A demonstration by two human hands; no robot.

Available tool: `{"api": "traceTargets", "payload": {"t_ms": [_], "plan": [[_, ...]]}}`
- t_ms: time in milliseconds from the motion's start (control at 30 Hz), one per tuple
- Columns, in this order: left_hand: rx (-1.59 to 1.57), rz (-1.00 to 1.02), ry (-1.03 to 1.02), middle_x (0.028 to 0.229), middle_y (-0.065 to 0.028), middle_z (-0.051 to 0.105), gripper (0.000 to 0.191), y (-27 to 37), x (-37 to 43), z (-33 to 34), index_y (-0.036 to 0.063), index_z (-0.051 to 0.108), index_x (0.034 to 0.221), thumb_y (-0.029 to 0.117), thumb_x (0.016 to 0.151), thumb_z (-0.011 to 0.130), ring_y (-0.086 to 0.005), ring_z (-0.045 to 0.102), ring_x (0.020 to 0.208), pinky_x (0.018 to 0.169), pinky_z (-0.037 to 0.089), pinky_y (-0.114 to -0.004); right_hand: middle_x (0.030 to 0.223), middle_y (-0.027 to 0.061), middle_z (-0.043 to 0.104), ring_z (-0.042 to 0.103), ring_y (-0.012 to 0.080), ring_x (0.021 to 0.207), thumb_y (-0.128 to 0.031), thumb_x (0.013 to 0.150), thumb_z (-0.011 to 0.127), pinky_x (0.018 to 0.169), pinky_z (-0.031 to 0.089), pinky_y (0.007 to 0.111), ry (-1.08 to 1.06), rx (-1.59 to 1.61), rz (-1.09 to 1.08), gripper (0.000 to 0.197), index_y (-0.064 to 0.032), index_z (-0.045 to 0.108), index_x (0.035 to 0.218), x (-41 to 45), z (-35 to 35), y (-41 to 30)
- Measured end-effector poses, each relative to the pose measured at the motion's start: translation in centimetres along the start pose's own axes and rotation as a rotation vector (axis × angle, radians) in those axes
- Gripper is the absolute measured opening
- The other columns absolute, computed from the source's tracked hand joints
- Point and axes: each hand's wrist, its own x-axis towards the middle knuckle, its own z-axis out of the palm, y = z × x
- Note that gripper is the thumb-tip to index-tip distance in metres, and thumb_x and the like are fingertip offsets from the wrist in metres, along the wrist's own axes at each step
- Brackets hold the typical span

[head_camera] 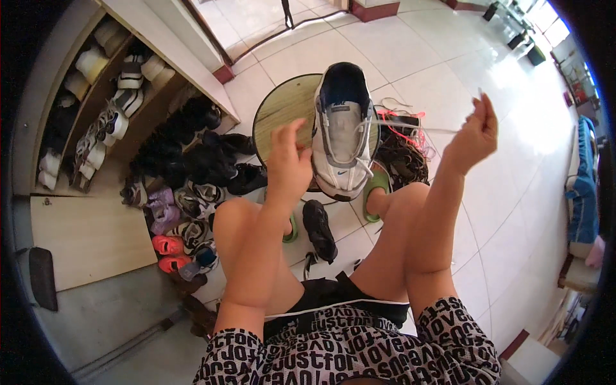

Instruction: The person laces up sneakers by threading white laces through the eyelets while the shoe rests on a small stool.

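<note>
A white and grey Nike sneaker (325, 180) rests on a round stool top (281, 103), its toe towards me and its dark collar facing away. One end of a white shoelace (409, 124) is pinched in the raised fingers of my right hand (474, 132), to the right of the stool. From there the lace stretches left to the sneaker; another part passes through the eyelets near the toe. My left hand (288, 161) is at the sneaker's left side with fingers apart, holding nothing. Whether it touches the shoe's side I cannot tell.
A heap of loose laces (404, 154), dark and pink, lies right of the stool. Below it is a black shoe (320, 231) on the tiled floor. Many shoes (192, 159) crowd the floor at left, beside an open shoe cabinet (91, 115). Green slippers (378, 185) are on my feet.
</note>
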Motion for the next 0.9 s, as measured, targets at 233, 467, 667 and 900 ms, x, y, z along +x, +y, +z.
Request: {"api": "traceTargets", "payload": {"t_ms": [233, 467, 667, 900], "plan": [[0.586, 0.672, -0.321, 0.146, -0.0050, 0.032, 0.043, 1.9, 2.3, -2.2, 0.0189, 0.066, 0.109, 0.000, 0.070, 0.067, -0.0315, 0.024, 0.137, 0.109, 0.026, -0.045, 0.084, 0.0107, 0.064, 0.064, 0.0238, 0.076, 0.006, 0.076, 0.060, 0.067, 0.050, 0.030, -0.823, 0.011, -0.321, 0.021, -0.0047, 0.067, 0.093, -7.8, 0.9, -1.2], [0.558, 0.651, -0.427, 0.135, -0.0036, 0.038, 0.022, 2.0, 3.8, -2.2, 0.0089, 0.060, 0.082, 0.000, 0.064, 0.069, -0.0309, 0.022, 0.137, 0.111, 0.023, -0.050, 0.083, 0.0009, 0.059, 0.054, 0.0223, 0.085, -0.003, 0.067, 0.065, 0.072, 0.046, 0.035, -1.075, -0.376, -0.719, 0.013, -0.0096, 0.066, 0.078, -10.1, 1.6, 1.8], [0.412, 0.664, -0.447, 0.123, -0.0066, 0.040, 0.024, 0.8, 4.3, -1.6, 0.0065, 0.056, 0.079, -0.003, 0.062, 0.070, -0.0349, 0.025, 0.134, 0.104, 0.035, -0.043, 0.088, -0.0012, 0.055, 0.049, 0.0229, 0.092, -0.006, 0.066, 0.062, 0.079, 0.040, 0.036, -1.214, -0.508, -0.790, 0.012, -0.0117, 0.065, 0.076, -10.3, 1.8, 2.1], [0.296, 0.612, -0.482, 0.128, -0.0067, 0.039, 0.029, 0.3, 4.4, -1.9, 0.0056, 0.054, 0.082, -0.007, 0.060, 0.069, -0.0335, 0.028, 0.133, 0.106, 0.033, -0.042, 0.090, -0.0012, 0.053, 0.047, 0.0240, 0.098, -0.010, 0.070, 0.065, 0.081, 0.036, 0.039, -1.236, -0.370, -0.658, 0.005, -0.0134, 0.065, 0.075, -10.3, 1.9, 2.2]]}}
